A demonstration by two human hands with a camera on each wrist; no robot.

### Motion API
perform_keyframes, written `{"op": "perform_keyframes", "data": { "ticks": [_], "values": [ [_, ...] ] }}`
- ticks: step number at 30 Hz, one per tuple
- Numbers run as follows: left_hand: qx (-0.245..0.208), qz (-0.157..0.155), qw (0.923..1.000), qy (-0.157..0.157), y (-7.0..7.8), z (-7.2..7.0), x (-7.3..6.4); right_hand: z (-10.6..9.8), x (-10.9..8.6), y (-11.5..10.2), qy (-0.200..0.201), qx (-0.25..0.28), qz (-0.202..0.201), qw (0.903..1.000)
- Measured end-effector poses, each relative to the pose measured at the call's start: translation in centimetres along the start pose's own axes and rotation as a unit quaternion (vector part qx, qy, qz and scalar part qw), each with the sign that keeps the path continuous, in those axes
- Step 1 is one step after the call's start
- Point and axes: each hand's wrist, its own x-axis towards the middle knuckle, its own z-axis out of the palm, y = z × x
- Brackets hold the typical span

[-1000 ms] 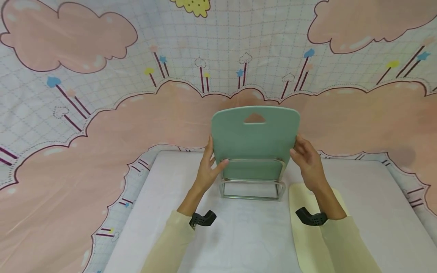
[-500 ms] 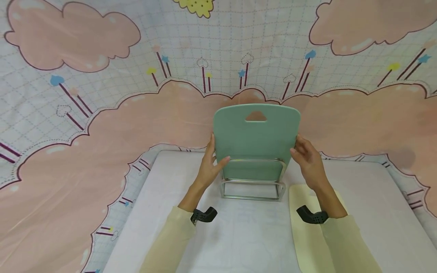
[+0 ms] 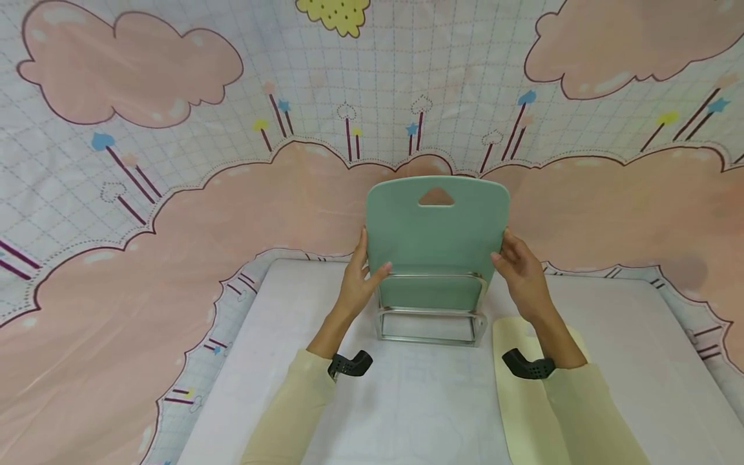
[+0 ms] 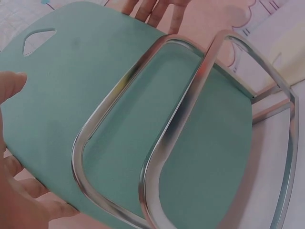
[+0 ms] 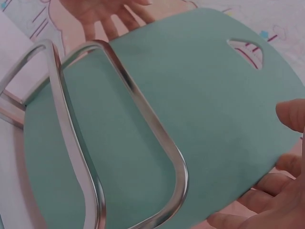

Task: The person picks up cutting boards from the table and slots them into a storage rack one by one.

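A green cutting board [image 3: 436,236] with a cut-out handle hole near its top stands in a silver metal rack [image 3: 427,311]. The rack's front bars cross the board's lower part. My left hand [image 3: 354,284] holds the board's left edge, its thumb in front and its fingers along the edge. At the opposite edge, my right hand [image 3: 526,278] holds the board in much the same way. Both wrist views show fingertips [image 4: 62,209] at the board's edge and a thumb [image 5: 291,114] over its front face. The board's foot sits inside the rack.
A pale yellow board [image 3: 514,400] lies flat on the white table [image 3: 418,400], partly under my right forearm. Behind the table hangs a cloth [image 3: 279,213] printed with clouds.
The green cutting board's top has shifted slightly up and back relative to the rack. Both hands stay at its edges. The head view has tilted a little.
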Motion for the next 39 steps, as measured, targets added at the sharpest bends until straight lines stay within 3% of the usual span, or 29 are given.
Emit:
{"op": "perform_keyframes", "data": {
  "ticks": [6,17,23,31,39],
  "values": [
    [0.006,-0.004,1.0,0.001,0.1,0.0,0.1,0.1,0.1,0.1,0.004,-0.002,0.006,1.0],
    [0.04,-0.015,0.999,-0.013,0.6,-0.6,0.4,-0.3,0.2,0.4,-0.027,-0.017,0.005,0.9995],
    [0.037,-0.026,0.9989,-0.016,0.3,-0.9,0.5,0.2,0.4,0.8,-0.02,0.009,0.004,0.9998],
    [0.032,-0.034,0.9987,-0.022,0.1,-0.7,0.7,0.3,1.0,1.0,-0.012,-0.002,0.001,0.9999],
    [0.012,-0.003,0.9999,-0.002,-0.3,-0.6,0.6,0.0,1.2,1.1,-0.02,-0.03,0.018,0.9992]
  ]
}}
